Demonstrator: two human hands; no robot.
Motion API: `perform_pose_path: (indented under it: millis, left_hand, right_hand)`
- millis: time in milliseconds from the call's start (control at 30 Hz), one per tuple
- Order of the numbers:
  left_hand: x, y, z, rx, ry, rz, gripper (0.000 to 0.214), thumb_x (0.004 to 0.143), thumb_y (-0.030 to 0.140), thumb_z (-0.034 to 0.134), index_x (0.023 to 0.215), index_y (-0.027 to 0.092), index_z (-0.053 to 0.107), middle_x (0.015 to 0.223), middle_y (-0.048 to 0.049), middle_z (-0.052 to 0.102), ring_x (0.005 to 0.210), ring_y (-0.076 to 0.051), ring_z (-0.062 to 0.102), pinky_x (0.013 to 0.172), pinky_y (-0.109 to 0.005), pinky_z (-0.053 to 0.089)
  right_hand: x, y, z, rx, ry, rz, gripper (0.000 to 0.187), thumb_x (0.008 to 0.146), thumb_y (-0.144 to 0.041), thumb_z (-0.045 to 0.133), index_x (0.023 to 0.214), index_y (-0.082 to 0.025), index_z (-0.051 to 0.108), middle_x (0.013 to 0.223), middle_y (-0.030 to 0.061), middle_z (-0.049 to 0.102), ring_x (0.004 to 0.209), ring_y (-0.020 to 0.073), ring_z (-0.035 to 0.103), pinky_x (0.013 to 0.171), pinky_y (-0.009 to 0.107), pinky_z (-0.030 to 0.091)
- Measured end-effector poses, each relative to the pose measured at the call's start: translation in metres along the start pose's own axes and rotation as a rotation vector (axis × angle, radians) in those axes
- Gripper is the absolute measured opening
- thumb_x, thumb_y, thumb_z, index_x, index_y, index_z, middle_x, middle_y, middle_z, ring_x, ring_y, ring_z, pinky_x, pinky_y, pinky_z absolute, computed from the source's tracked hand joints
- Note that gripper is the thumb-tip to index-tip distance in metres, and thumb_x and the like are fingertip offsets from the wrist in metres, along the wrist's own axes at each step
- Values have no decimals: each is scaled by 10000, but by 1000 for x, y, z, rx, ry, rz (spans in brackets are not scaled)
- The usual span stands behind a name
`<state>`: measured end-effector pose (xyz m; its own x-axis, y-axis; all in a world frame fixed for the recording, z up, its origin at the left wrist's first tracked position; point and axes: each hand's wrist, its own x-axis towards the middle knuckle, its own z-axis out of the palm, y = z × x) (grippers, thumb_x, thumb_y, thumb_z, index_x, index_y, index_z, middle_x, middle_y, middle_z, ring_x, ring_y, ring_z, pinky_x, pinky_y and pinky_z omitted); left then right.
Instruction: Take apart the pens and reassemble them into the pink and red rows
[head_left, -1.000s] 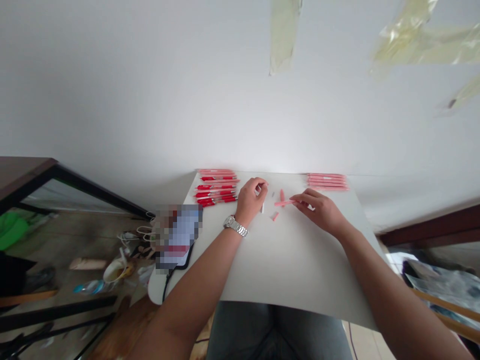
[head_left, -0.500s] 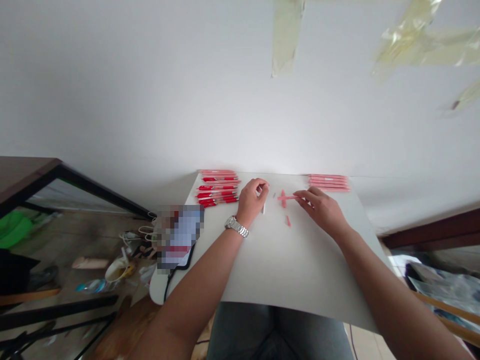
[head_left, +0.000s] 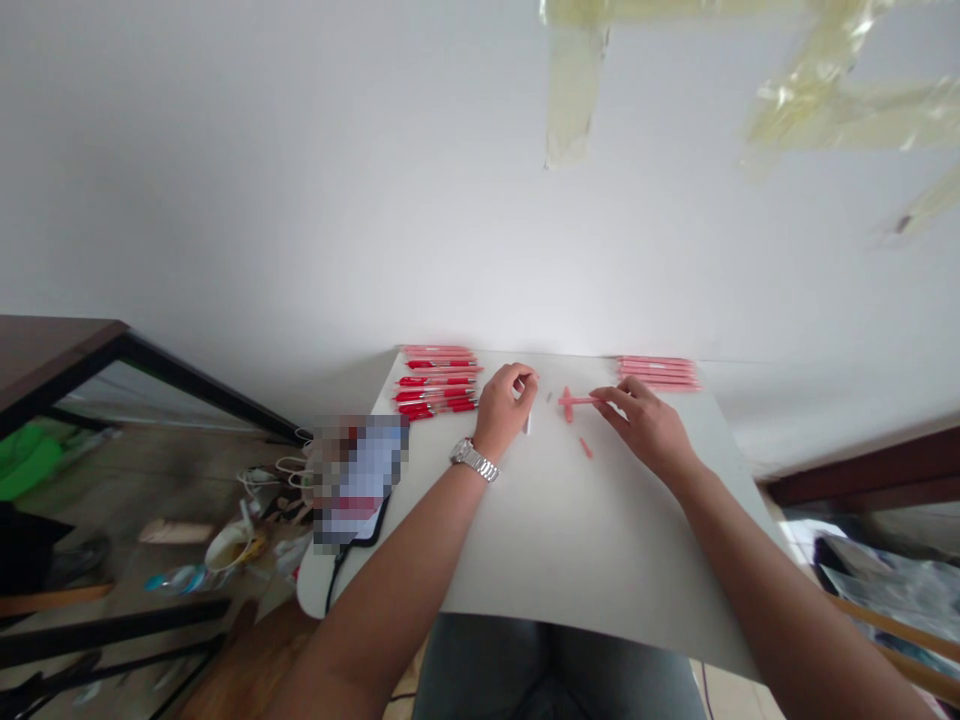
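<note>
Pale wall (yellowish tape on it), tiled floor.

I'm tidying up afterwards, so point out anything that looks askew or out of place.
A small pink piece lies slanted and loose on the white table, unlike the red pens lying side by side. On the wall, yellowed tape ends raggedly, looking like leftover scraps.

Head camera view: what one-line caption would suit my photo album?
Right hand holding a slim pink pen part, left hand curled near red pens, over a white table.
</note>
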<state>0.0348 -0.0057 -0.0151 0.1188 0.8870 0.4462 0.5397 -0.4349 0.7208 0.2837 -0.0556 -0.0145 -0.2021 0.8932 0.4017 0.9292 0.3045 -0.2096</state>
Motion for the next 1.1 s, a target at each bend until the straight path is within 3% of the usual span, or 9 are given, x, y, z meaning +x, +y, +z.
perform_pose_path:
  millis: [367,1100]
  left_hand:
    - [1,-1,0,-12,5,6,93,977,216,577,955,209,667,908,-16,701,797,-148,613,754,-278,466]
    - [0,-1,0,-13,0,-10,100,976,216,570,960,218,669,926,-17,714,809,-151,623,770,-279,477]
  right_hand:
    - [1,5,2,74,17,-21,325,1059,-438,493,1193,-282,745,989,57,685,699,151,613,548,269,335]
    - [2,4,1,116,70,-60,317,1059,-401,510,1162,-228,755,1041,82,624,655,129,582,586,282,417]
